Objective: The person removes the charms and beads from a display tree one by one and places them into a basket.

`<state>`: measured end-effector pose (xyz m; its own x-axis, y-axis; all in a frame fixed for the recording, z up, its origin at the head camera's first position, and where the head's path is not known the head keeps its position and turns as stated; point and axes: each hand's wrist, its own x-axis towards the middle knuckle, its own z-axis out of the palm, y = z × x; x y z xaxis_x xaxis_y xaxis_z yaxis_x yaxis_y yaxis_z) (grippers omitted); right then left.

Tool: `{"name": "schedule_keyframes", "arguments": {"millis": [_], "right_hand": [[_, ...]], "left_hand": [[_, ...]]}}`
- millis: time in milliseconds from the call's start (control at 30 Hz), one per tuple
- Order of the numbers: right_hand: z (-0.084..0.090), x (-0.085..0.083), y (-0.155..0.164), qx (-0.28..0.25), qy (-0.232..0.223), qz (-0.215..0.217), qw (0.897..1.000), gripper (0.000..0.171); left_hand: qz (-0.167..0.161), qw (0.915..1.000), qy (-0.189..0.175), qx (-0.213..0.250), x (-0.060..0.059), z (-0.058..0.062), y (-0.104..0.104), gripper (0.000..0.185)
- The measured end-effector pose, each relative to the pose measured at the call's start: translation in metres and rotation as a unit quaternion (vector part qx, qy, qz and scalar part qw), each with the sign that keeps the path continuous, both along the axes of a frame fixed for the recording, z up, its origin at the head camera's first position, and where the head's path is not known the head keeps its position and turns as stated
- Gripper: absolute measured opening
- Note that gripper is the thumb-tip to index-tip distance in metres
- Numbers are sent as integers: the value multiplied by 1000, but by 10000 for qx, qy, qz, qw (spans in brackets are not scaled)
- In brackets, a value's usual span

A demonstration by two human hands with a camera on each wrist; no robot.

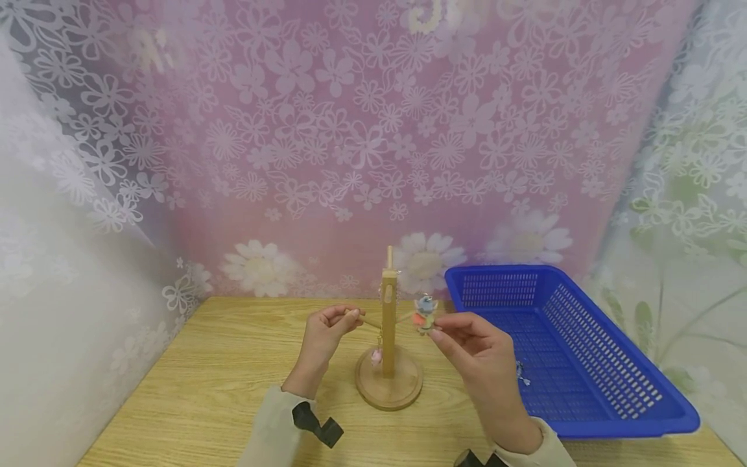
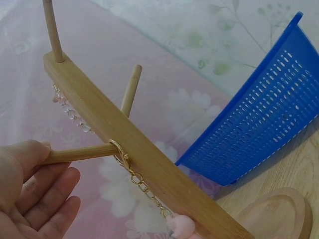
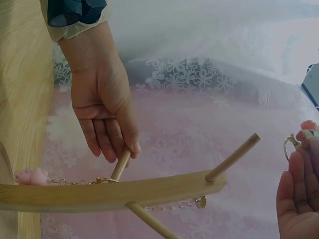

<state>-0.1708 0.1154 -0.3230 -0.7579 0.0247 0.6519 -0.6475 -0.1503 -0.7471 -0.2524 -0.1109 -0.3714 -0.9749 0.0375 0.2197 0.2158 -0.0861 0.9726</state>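
A wooden stand point(image 1: 389, 337) with side pegs rises from a round base point(image 1: 403, 394). My left hand point(image 1: 328, 334) pinches the end of one peg point(image 2: 82, 154) between thumb and forefinger. From that peg a gold keychain point(image 2: 144, 186) with a pink figure point(image 1: 376, 357) hangs against the post. A clear-beaded chain point(image 2: 72, 113) hangs higher up, its far part hidden by the post. To the right of the stand, my right hand point(image 1: 481, 363) holds a small blue, orange and yellow figure keychain point(image 1: 425, 314) by its lower edge. Its metal ring point(image 3: 286, 148) shows in the right wrist view.
A blue plastic basket point(image 1: 633, 427) stands at the right on the wood-grain table point(image 1: 233, 363). Inside it, near the left wall, lies a small blue-and-silver item point(image 1: 522, 373), partly hidden by my right hand. A pink floral curtain point(image 1: 362, 168) closes off the back.
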Motion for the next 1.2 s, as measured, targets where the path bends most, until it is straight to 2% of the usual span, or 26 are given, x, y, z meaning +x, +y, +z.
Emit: {"name": "schedule_keyframes", "arguments": {"millis": [133, 300, 400, 533, 633, 833, 933, 1100, 1200], "right_hand": [[0, 1, 11, 87, 111, 48, 9999, 18], [0, 1, 25, -228, 228, 431, 9986, 25], [0, 2, 33, -225, 28, 465, 9987, 24], [2, 3, 45, 172, -245, 256, 9992, 21], [2, 3, 52, 446, -393, 95, 9982, 18], [2, 1, 62, 521, -794, -163, 9953, 13], [2, 0, 68, 589, -816, -171, 9948, 13], [5, -3, 76, 533, -901, -110, 9944, 14], [6, -5, 81, 682, -1018, -244, 9922, 12]], "left_hand": [[-11, 10000, -31, -16, -2, -1, 0, 25], [40, 10000, -45, 58, -10, -12, -2, 24], [88, 9999, -64, 133, -16, -20, -2, 25], [150, 9998, -30, 127, -19, -24, -1, 27], [172, 9998, 37, 104, -18, -24, -1, 26], [130, 9999, 38, 101, -18, -24, -1, 26], [83, 9999, 5, 147, -18, -23, -1, 26], [7, 10000, -39, 49, -9, -10, -1, 26], [64, 10000, -58, 15, -9, -11, -1, 25]]}}
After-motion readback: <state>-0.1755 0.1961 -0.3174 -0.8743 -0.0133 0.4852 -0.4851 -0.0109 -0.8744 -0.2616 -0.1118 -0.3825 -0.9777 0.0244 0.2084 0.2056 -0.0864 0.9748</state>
